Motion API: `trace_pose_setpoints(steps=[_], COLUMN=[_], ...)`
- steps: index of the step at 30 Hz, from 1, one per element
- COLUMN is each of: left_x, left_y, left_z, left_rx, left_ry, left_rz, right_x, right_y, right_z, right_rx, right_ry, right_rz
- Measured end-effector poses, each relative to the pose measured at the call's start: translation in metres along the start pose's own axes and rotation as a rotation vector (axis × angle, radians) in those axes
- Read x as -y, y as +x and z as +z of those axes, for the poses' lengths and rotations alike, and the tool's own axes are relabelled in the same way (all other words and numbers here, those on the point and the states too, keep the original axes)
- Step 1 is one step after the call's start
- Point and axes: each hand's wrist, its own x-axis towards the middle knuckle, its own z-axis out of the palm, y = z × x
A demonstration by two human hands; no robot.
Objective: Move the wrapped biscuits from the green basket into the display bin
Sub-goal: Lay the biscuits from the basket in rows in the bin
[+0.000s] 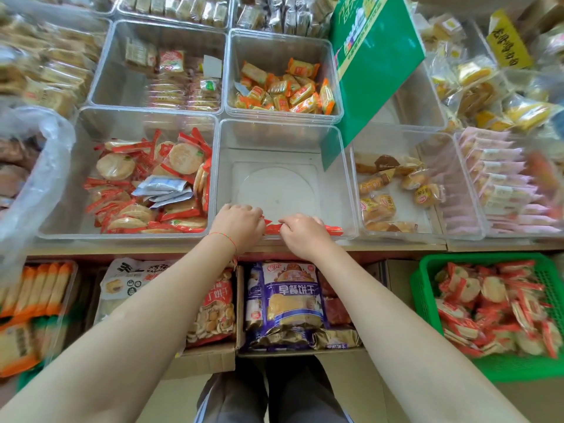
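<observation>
Both my hands are at the near wall of the clear bin [283, 141], left hand [239, 227] and right hand [302, 235] side by side, knuckles up. My fingers curl down over a row of red-wrapped biscuits [332, 229] that I'm setting along that near edge; the fingertips are hidden under my own knuckles, so I cannot tell whether they pinch the wrappers or only press them into place, though they look curled round the packets, not spread.

What could go wrong, as I judge it: the packets are slick and stand on edge against the wall, so if I let go unevenly the row may topple flat across the bare floor of the bin ahead of my fingers. Lifting my wrists carelessly could also drag a wrapper back over the rim toward me, down onto the bags [290, 303] below my forearms.

The row lies right under and between my fingers, with its end showing just to the right of my right hand. The rest of the stock sits in the green basket [425, 270], well off to the right and below my right forearm, heaped with the same red packets
</observation>
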Motion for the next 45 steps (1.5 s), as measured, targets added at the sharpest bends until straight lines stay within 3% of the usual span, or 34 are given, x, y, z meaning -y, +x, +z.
trace_pose_setpoints(steps=[4, 8, 10, 16, 21, 27, 31, 39, 42, 45], left_x=[-0.007, -0.046, -0.076, -0.179, -0.284, -0.420, -0.505, -0.565, -0.567, -0.569], left_y=[-0.005, -0.020, -0.026, -0.018, 0.006, 0.045, 0.068, 0.068, 0.068, 0.069], left_z=[0.000, -0.023, -0.035, -0.032, -0.002, 0.063, 0.113, 0.148, 0.146, 0.147], left_rx=[-0.039, -0.241, -0.254, 0.032, 0.350, 0.355, 0.433, 0.553, 0.570, 0.575], left_ry=[-0.150, -0.417, -0.419, -0.416, -0.379, -0.610, -0.721, -0.770, -0.825, -1.039], left_rz=[-0.068, -0.207, -0.226, -0.094, -0.031, -0.182, -0.245, -0.433, -0.507, -0.642], right_x=[-0.005, -0.020, -0.034, -0.116, -0.246, -0.425, -0.522, -0.567, -0.573, -0.577], right_y=[-0.011, -0.042, -0.062, -0.107, -0.130, -0.151, -0.173, -0.180, -0.173, -0.169], right_z=[-0.001, -0.007, -0.010, -0.023, -0.026, -0.012, 0.010, 0.008, -0.001, -0.009], right_rx=[-0.123, -0.590, -0.654, -0.590, -0.408, -0.310, -0.092, 0.112, 0.052, 0.048], right_ry=[0.093, 0.213, 0.237, 0.359, 0.395, 0.288, 0.216, 0.165, 0.060, -0.048], right_rz=[-0.031, -0.037, 0.009, 0.120, 0.217, 0.314, 0.352, 0.277, 0.230, 0.129])
